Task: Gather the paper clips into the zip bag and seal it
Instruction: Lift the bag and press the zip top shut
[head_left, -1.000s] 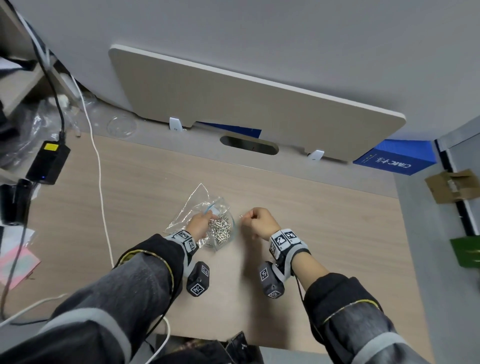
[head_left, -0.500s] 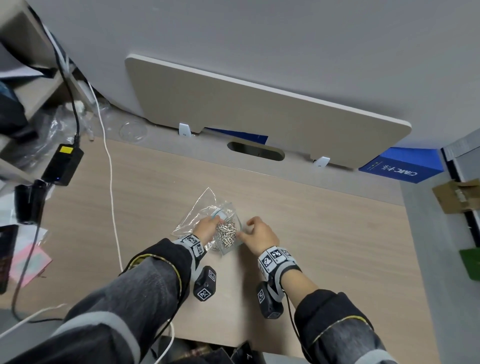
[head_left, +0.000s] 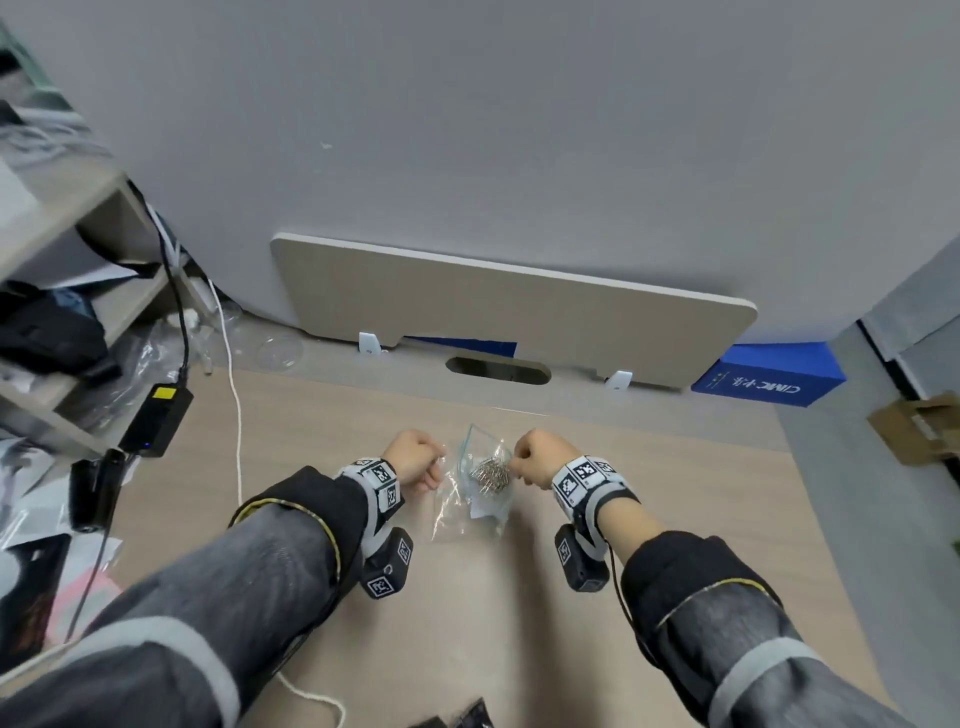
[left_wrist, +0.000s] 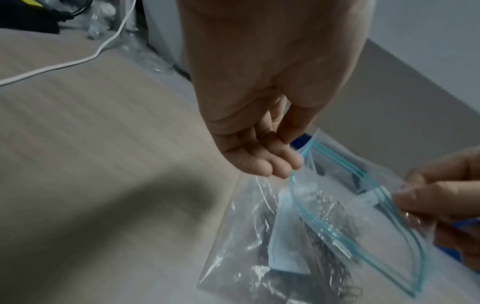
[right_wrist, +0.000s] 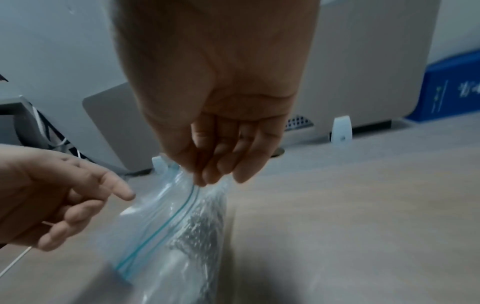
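A clear zip bag (head_left: 480, 499) with a blue zip strip hangs between my hands, just above the wooden desk (head_left: 649, 519). A heap of silver paper clips (head_left: 488, 474) lies inside it. My left hand (head_left: 415, 457) pinches the near lip of the bag's mouth with curled fingertips (left_wrist: 285, 164). My right hand (head_left: 540, 457) pinches the far lip at the zip strip (right_wrist: 182, 211). In the left wrist view the mouth of the bag (left_wrist: 363, 236) gapes open. The clips (right_wrist: 197, 230) show through the bag's wall.
A white cable (head_left: 236, 415) and a black power adapter (head_left: 156, 421) lie at the desk's left. A cluttered shelf (head_left: 52, 312) stands beyond them. A beige board (head_left: 509, 306) leans on the wall at the back, a blue box (head_left: 769, 379) to its right.
Both hands have lifted off the desk and spread apart, pulling the bag's mouth up between them. The head camera has tilted up.
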